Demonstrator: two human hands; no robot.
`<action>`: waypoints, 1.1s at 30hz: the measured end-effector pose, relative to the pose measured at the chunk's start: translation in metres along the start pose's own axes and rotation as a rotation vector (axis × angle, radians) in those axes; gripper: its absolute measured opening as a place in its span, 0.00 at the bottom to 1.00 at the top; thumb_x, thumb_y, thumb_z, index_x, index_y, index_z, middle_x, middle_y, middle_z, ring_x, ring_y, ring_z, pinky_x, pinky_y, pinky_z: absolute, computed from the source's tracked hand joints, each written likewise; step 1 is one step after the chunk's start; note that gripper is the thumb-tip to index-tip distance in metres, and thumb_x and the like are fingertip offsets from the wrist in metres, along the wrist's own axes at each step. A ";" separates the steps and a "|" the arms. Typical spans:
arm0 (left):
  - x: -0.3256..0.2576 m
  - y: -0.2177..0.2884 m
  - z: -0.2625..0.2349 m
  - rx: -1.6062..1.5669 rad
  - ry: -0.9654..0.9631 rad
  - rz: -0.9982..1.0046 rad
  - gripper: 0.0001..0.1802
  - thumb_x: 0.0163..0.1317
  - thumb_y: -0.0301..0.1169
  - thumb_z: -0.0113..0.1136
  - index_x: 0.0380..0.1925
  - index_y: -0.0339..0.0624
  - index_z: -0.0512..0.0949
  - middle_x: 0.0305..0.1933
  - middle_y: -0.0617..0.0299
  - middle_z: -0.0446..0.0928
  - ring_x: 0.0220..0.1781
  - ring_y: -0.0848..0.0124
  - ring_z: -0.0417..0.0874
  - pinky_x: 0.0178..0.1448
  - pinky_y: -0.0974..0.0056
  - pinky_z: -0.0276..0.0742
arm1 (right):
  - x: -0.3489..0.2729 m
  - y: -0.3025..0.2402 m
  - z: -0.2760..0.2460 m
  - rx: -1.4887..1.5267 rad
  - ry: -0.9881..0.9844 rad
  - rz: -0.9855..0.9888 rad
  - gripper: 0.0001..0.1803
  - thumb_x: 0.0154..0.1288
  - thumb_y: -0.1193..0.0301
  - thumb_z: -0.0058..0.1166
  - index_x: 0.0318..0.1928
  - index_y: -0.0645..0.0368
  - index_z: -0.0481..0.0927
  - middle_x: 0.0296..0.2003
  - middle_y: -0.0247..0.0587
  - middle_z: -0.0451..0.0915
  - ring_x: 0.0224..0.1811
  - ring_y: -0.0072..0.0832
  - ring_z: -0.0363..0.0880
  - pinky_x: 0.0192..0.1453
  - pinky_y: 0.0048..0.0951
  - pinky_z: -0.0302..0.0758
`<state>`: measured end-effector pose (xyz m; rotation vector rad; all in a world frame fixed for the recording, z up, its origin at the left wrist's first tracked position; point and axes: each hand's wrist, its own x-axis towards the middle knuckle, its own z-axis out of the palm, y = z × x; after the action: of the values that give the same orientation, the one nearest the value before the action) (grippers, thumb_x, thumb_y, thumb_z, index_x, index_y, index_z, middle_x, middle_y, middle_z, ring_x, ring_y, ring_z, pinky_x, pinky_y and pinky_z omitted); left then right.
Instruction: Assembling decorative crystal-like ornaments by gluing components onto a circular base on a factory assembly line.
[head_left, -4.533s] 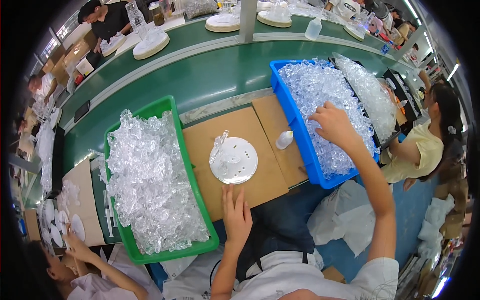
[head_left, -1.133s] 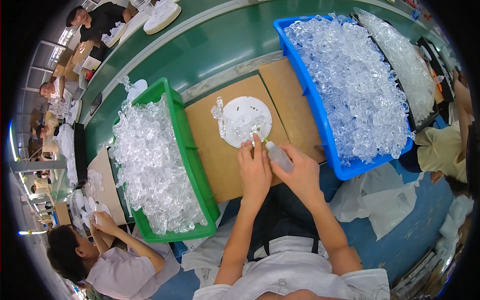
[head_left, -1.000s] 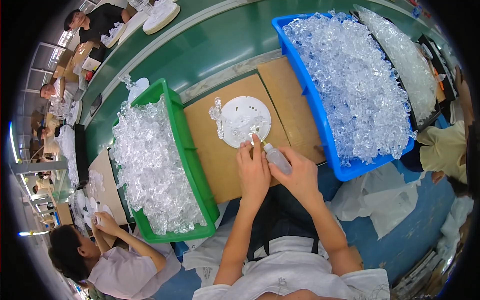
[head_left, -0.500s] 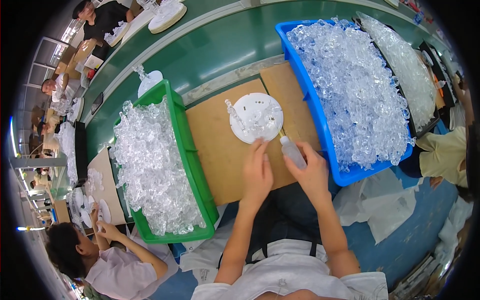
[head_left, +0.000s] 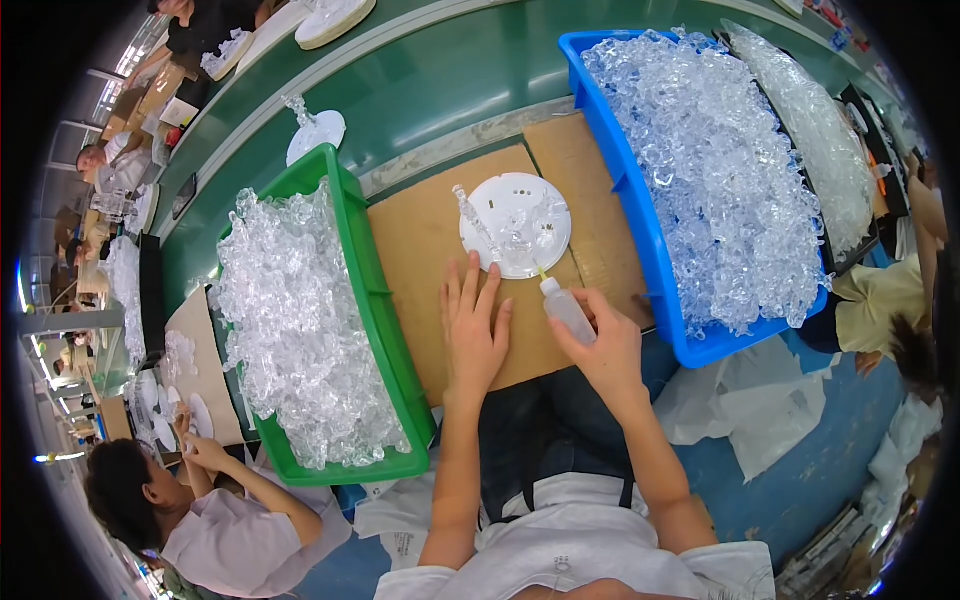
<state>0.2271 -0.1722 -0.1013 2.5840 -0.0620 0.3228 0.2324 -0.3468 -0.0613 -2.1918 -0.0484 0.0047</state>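
A round white plate lies on the brown cardboard, with clear plastic pieces standing on it and a few small holes near its far side. My right hand is closed round a small translucent squeeze bottle, whose thin yellowish tip points at the plate's near edge. My left hand rests over the cardboard just short of the plate, fingers stretched out and apart, holding nothing.
A green bin heaped with clear plastic parts stands at left, a blue bin of similar parts at right. Behind the green bin sits another white disc bearing a clear piece. A co-worker sits at lower left.
My left hand has moved left, away from the plate's near edge, and its fingers have spread. The bottle in my right hand has shifted slightly left, its tip now at the plate's near edge.
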 end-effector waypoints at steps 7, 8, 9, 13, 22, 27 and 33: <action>0.000 -0.001 -0.001 -0.007 -0.007 0.034 0.24 0.65 0.35 0.53 0.61 0.43 0.69 0.70 0.51 0.59 0.73 0.49 0.55 0.72 0.44 0.51 | -0.003 -0.001 0.001 0.051 -0.022 0.027 0.19 0.54 0.65 0.64 0.45 0.59 0.78 0.25 0.43 0.81 0.24 0.33 0.80 0.30 0.29 0.75; -0.001 0.001 0.001 -0.015 -0.002 0.044 0.24 0.65 0.35 0.53 0.61 0.42 0.70 0.70 0.51 0.60 0.73 0.48 0.55 0.71 0.45 0.51 | -0.004 0.000 0.001 0.056 -0.005 0.017 0.19 0.54 0.65 0.64 0.45 0.59 0.78 0.25 0.43 0.80 0.24 0.32 0.80 0.30 0.29 0.74; -0.002 0.004 0.001 -0.016 -0.003 0.043 0.24 0.65 0.35 0.53 0.61 0.42 0.70 0.70 0.51 0.60 0.73 0.48 0.55 0.71 0.45 0.51 | -0.005 0.001 0.000 0.055 -0.006 0.018 0.19 0.54 0.65 0.64 0.45 0.59 0.78 0.25 0.43 0.80 0.24 0.32 0.80 0.30 0.29 0.74; -0.010 0.013 0.002 -0.011 0.028 0.027 0.23 0.63 0.31 0.55 0.59 0.42 0.72 0.66 0.48 0.64 0.71 0.48 0.59 0.71 0.47 0.53 | -0.009 0.001 -0.001 0.055 -0.008 0.054 0.19 0.54 0.65 0.64 0.44 0.59 0.78 0.25 0.43 0.81 0.25 0.32 0.80 0.30 0.28 0.75; -0.019 0.025 0.002 0.003 0.010 0.035 0.24 0.63 0.33 0.55 0.59 0.41 0.71 0.64 0.44 0.65 0.70 0.48 0.60 0.70 0.44 0.56 | -0.020 0.000 0.007 0.106 -0.011 0.039 0.19 0.54 0.66 0.64 0.44 0.60 0.78 0.26 0.43 0.81 0.25 0.31 0.80 0.30 0.28 0.75; -0.022 0.027 0.003 -0.022 0.013 0.019 0.24 0.62 0.32 0.55 0.59 0.40 0.71 0.64 0.43 0.64 0.70 0.47 0.60 0.70 0.44 0.56 | -0.020 -0.002 0.006 0.093 -0.022 0.038 0.19 0.54 0.66 0.64 0.44 0.61 0.77 0.27 0.44 0.81 0.25 0.32 0.81 0.30 0.28 0.75; -0.022 0.027 0.003 -0.044 0.018 0.016 0.24 0.63 0.32 0.55 0.60 0.40 0.70 0.64 0.43 0.64 0.70 0.47 0.59 0.70 0.44 0.55 | -0.018 -0.003 0.007 0.088 -0.011 -0.010 0.19 0.54 0.66 0.63 0.44 0.61 0.77 0.27 0.44 0.82 0.25 0.32 0.81 0.31 0.29 0.76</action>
<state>0.2036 -0.1975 -0.0960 2.5378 -0.0820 0.3470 0.2137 -0.3399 -0.0633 -2.1033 -0.0639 0.0126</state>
